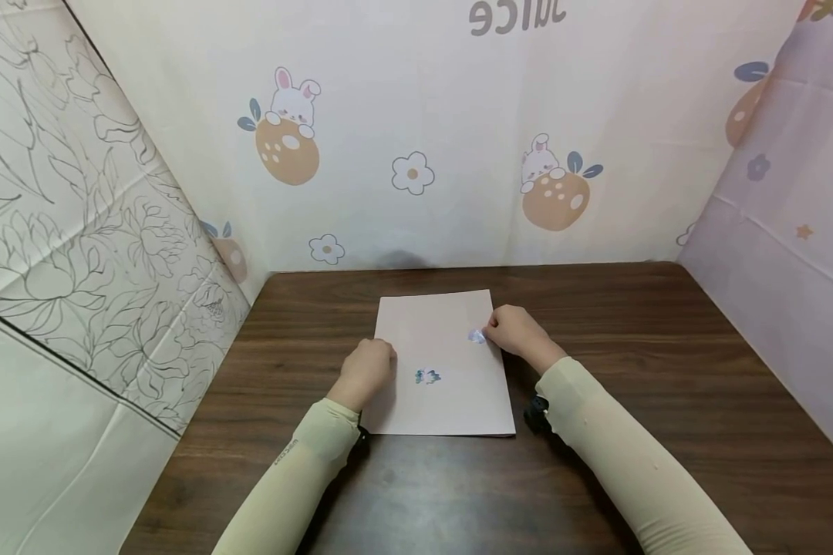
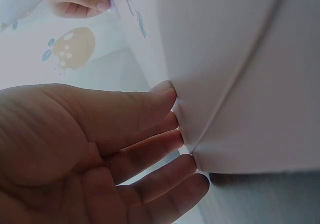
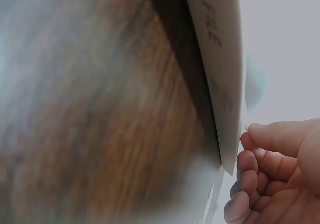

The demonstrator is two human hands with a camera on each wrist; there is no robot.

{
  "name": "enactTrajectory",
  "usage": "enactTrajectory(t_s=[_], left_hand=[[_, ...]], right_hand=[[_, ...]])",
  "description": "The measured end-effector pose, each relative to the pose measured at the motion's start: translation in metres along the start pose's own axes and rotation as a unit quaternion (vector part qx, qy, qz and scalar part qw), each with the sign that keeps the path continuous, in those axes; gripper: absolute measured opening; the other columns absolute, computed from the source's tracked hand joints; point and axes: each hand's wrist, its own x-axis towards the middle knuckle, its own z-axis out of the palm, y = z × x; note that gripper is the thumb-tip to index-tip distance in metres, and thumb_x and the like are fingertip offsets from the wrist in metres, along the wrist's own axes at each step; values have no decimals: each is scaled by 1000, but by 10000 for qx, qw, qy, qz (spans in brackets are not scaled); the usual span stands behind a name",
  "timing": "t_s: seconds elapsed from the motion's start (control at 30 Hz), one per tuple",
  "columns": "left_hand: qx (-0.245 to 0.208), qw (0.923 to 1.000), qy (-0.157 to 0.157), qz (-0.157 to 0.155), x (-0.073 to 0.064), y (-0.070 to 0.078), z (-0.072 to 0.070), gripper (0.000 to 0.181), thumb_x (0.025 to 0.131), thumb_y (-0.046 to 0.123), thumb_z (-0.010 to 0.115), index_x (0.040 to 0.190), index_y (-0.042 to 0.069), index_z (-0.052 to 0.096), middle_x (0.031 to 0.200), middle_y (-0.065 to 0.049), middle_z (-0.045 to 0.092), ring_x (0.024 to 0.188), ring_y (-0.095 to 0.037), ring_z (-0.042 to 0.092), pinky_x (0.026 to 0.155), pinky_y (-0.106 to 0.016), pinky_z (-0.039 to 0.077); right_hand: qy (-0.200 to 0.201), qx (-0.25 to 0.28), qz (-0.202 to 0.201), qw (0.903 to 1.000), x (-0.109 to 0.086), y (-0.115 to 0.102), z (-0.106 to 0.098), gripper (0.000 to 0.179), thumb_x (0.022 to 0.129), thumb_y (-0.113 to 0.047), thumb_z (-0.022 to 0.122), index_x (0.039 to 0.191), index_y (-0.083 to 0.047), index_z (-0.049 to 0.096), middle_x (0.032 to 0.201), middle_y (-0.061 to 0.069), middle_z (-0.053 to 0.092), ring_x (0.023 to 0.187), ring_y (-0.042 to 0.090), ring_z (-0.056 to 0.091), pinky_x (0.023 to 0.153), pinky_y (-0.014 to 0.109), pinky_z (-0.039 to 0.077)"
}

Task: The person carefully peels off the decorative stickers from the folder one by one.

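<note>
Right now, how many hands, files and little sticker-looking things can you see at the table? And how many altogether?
Hands: 2, the left hand and the right hand
Files: 1, the white file
Sticker-looking things: 2, a blue sticker and a pale lilac sticker
Total: 5

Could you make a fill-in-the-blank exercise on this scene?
The hand at the pale sticker is the person's ____ one.
In the head view, the left hand touches the ____ edge of the folder.
From side to side there, the blue sticker lies ____ the hands.
The right wrist view shows the word ____ on the folder's side.

Missing words: right; left; between; FILE.
</note>
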Motion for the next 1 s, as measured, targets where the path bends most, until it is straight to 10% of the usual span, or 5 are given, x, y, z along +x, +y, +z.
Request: enactTrajectory(t_s=[1.0], left_hand=[[20,10000,-5,55,-3,2,-2,18,92,7,66,103,10,80,106,-13,74,104,-31,65,77,-47,58]], right_hand=[[-88,-53,138,9999,-12,12,-6,39,101,-23,61,63,-14,53,58,0,48,54,15,45,50,29,38]])
